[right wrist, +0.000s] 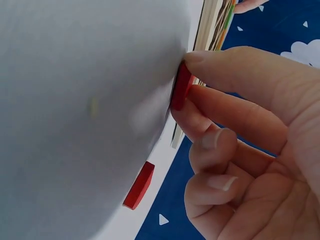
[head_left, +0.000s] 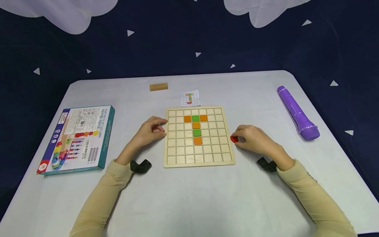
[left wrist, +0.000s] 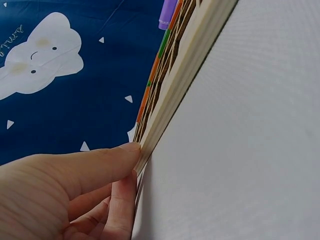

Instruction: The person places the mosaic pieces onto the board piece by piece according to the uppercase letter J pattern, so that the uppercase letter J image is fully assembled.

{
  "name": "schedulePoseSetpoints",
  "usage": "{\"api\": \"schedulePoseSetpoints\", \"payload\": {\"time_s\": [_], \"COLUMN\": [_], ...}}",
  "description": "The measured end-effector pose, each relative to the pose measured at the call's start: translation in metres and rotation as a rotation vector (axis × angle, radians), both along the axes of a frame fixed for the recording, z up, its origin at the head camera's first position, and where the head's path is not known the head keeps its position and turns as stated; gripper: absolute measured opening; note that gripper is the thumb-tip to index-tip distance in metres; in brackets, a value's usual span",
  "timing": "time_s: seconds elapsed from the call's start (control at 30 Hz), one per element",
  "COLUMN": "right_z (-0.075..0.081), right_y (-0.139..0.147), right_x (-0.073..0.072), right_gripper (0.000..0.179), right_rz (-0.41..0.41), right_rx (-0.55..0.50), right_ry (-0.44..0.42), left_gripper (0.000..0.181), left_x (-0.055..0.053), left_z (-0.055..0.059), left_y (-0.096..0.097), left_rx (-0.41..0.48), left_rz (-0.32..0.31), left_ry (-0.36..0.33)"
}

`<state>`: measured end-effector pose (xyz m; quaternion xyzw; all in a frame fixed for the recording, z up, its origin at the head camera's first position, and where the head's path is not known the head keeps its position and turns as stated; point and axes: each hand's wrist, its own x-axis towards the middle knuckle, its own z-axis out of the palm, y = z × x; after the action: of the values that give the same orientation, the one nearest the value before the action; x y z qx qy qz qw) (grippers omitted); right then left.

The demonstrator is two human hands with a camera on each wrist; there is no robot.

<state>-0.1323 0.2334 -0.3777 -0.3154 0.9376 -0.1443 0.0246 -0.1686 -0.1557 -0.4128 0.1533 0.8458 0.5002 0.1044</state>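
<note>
A wooden grid board [head_left: 180, 160] lies flat on the table, with orange and green square tiles [head_left: 196, 132] set in a T shape. My left hand [head_left: 149, 131] touches the board's left edge with thumb and index fingertips, held apart along that edge. Just off the right edge, my right hand [head_left: 253, 140] pinches a small red block [right wrist: 182, 86] between thumb and fingers, its other fingers curled in. Low in the right wrist view a second red block [right wrist: 139, 186] lies on the table; the right hand hides it from the head view.
Behind the board lies a pattern card [head_left: 193, 102] showing a similar coloured figure. A plain wooden block [head_left: 158, 87] is at the back. A game box [head_left: 80, 138] occupies the left side, and a purple microphone-shaped object [head_left: 297, 112] the right. Both wrists carry black mounts [head_left: 140, 166].
</note>
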Motion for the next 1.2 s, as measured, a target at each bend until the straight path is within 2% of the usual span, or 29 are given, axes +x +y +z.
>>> {"api": "schedulePoseSetpoints", "payload": {"time_s": [0.23, 0.43, 0.77, 0.97, 1.2], "right_z": [0.001, 0.002, 0.011, 0.012, 0.013], "right_y": [0.001, -0.001, -0.021, -0.037, -0.054], "right_x": [-0.001, -0.002, -0.005, -0.005, -0.006], "right_gripper": [0.024, 0.023, 0.024, 0.023, 0.016], "right_rz": [-0.031, -0.036, -0.017, 0.022, 0.080], "right_rx": [0.026, 0.007, -0.027, -0.037, -0.032], "right_ry": [0.026, 0.060, 0.076, 0.056, 0.089], "left_gripper": [0.050, 0.050, 0.050, 0.051, 0.051], "left_x": [0.001, 0.001, 0.000, 0.000, -0.001], "left_z": [0.001, 0.001, 0.001, 0.000, 0.000], "left_y": [0.001, 0.002, 0.002, 0.002, 0.002], "left_rx": [0.016, 0.010, 0.018, 0.023, 0.021], "left_rz": [-0.003, -0.003, 0.005, 0.003, 0.008], "left_ry": [-0.007, -0.002, -0.006, -0.011, -0.017]}}
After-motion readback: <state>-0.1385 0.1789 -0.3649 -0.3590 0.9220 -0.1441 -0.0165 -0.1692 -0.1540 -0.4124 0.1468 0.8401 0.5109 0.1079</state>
